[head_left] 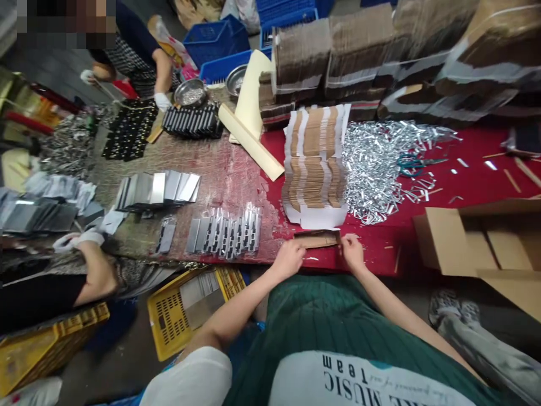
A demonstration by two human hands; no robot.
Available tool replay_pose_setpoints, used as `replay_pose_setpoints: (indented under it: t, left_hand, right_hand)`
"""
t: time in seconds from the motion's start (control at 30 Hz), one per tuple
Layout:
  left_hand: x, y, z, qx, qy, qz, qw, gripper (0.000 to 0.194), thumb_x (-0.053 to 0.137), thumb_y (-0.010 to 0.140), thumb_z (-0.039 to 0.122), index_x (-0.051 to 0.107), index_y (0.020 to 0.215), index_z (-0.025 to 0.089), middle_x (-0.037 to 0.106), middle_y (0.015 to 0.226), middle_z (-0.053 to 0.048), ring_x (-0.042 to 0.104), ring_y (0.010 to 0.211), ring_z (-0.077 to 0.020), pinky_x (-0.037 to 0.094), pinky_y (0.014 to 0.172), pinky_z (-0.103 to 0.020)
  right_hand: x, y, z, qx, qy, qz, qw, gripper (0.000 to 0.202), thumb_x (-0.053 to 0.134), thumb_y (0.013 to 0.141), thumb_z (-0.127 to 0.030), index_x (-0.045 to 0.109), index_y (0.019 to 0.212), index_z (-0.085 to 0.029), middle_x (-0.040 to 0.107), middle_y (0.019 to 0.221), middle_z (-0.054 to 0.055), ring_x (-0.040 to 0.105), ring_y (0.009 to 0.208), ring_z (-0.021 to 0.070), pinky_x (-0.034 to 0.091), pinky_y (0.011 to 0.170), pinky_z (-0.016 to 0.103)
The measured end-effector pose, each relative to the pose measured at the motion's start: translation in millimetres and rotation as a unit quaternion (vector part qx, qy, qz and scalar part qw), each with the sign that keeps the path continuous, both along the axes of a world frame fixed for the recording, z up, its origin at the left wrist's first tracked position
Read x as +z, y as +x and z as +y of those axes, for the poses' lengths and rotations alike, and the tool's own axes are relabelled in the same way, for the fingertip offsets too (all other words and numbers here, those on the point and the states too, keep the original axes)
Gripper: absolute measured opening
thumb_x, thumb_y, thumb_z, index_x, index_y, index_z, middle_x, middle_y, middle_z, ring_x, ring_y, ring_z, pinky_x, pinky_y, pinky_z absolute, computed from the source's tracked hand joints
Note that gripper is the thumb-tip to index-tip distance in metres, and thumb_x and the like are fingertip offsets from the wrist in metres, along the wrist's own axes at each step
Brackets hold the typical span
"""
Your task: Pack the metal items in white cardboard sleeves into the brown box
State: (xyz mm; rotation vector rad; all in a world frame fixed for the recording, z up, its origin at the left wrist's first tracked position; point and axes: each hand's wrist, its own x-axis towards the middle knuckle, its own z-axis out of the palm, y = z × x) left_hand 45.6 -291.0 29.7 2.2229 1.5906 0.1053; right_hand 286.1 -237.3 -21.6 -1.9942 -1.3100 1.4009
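Note:
Between my two hands is a narrow brown cardboard box (pixel 316 241) with its dark inside showing, at the front edge of the red table. My left hand (pixel 289 257) closes its fingers on the box's left end. At the opposite end, my right hand (pixel 352 251) has its fingers pinched on the box edge. Just beyond the box lie rows of flat folded cartons (pixel 315 180) on white paper. To the left sit several plastic-wrapped metal hinge-like parts (pixel 230 232). A heap of small shiny metal pieces (pixel 372 169) spreads beside the cartons.
Teal-handled scissors (pixel 409 164) lie at the heap's right edge. An open cardboard carton (pixel 486 239) stands at the right. Wrapped carton stacks (pixel 359 53) line the back. Co-workers' gloved hands (pixel 163 101) are at the left side. A yellow crate (pixel 167 321) stands below the table.

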Motion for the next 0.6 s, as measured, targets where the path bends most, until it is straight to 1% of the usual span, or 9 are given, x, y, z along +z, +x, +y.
replay_pose_setpoints:
  t: [0.03,0.1,0.17,0.27,0.33,0.4,0.47,0.53,0.6]
  left_hand:
    - [7.0,-21,1,0.086,0.014,0.037,0.995,0.031,0.045,0.083,0.017,0.06,0.11,0.017,0.053,0.119,-0.015,0.045,0.114,-0.0263,0.035,0.097,-0.044]
    - [13.7,-61,4,0.267,0.036,0.133,0.954,0.039,0.044,0.085,0.022,0.054,0.122,0.017,0.046,0.13,-0.018,0.037,0.123,-0.0319,0.03,0.1,-0.052]
    - [8.3,-86,6,0.348,0.036,0.196,0.916,0.047,0.046,0.085,0.028,0.046,0.131,0.018,0.035,0.141,-0.019,0.023,0.132,-0.0368,0.023,0.101,-0.059]
    - [-15.9,-89,4,0.278,0.011,0.191,0.941,0.047,0.048,0.084,0.025,0.047,0.131,0.023,0.026,0.147,-0.015,0.017,0.135,-0.0361,0.021,0.103,-0.058]
    - [-32.9,-80,4,0.232,-0.011,0.155,0.96,0.046,0.044,0.084,0.017,0.05,0.128,0.029,0.027,0.147,-0.013,0.03,0.129,-0.033,0.028,0.1,-0.053]
    - [-43.3,-74,8,0.247,-0.03,0.125,0.961,0.051,0.043,0.083,0.014,0.047,0.131,0.031,0.032,0.141,-0.014,0.043,0.117,-0.0296,0.036,0.094,-0.047]
    - [-43.2,-73,17,0.309,-0.03,0.096,0.946,0.058,0.046,0.082,0.017,0.037,0.138,0.025,0.04,0.131,-0.019,0.049,0.108,-0.0288,0.039,0.091,-0.044]
    - [-31.6,-71,25,0.343,-0.012,0.05,0.938,0.068,0.051,0.08,0.02,0.026,0.143,0.015,0.045,0.121,-0.02,0.048,0.109,-0.0299,0.04,0.092,-0.042]
    - [-11.7,-58,25,0.292,0.018,-0.018,0.956,0.074,0.052,0.079,0.02,0.02,0.145,0.015,0.046,0.12,-0.018,0.045,0.113,-0.0296,0.038,0.095,-0.042]
  right_hand:
    - [-0.9,-6,3,0.002,0.016,-0.066,0.998,0.038,0.036,0.083,-0.047,0.053,0.099,-0.017,0.064,0.083,0.01,0.058,0.067,0.0198,0.043,0.061,0.03]
    - [-3.4,-15,11,0.069,0.02,-0.175,0.982,0.038,0.037,0.085,-0.043,0.052,0.107,-0.016,0.064,0.092,0.013,0.06,0.078,0.0231,0.042,0.067,0.031]
    - [-4.5,-19,18,0.153,0.007,-0.229,0.961,0.038,0.033,0.088,-0.038,0.053,0.112,-0.015,0.065,0.096,0.015,0.061,0.084,0.0248,0.042,0.07,0.032]
    - [-3.3,-10,20,0.186,-0.01,-0.281,0.942,0.041,0.027,0.09,-0.031,0.056,0.114,-0.012,0.065,0.094,0.018,0.062,0.085,0.026,0.042,0.07,0.033]
    - [-2.3,6,14,0.161,-0.032,-0.3,0.94,0.043,0.027,0.089,-0.031,0.058,0.113,-0.012,0.066,0.095,0.019,0.063,0.087,0.0267,0.043,0.07,0.034]
    - [-2.0,26,5,0.128,-0.064,-0.306,0.941,0.043,0.029,0.088,-0.031,0.062,0.109,-0.013,0.066,0.097,0.019,0.063,0.088,0.0274,0.044,0.069,0.033]
    - [-2.1,42,-6,0.103,-0.087,-0.307,0.942,0.043,0.03,0.087,-0.031,0.064,0.106,-0.013,0.066,0.096,0.018,0.063,0.088,0.0275,0.044,0.068,0.033]
    - [-2.5,48,-14,0.091,-0.099,-0.306,0.943,0.043,0.031,0.087,-0.032,0.065,0.104,-0.014,0.067,0.094,0.017,0.063,0.087,0.0267,0.044,0.067,0.032]
    - [-3.4,41,-18,0.089,-0.098,-0.302,0.944,0.044,0.029,0.088,-0.034,0.065,0.105,-0.014,0.067,0.093,0.017,0.064,0.085,0.0259,0.045,0.066,0.031]
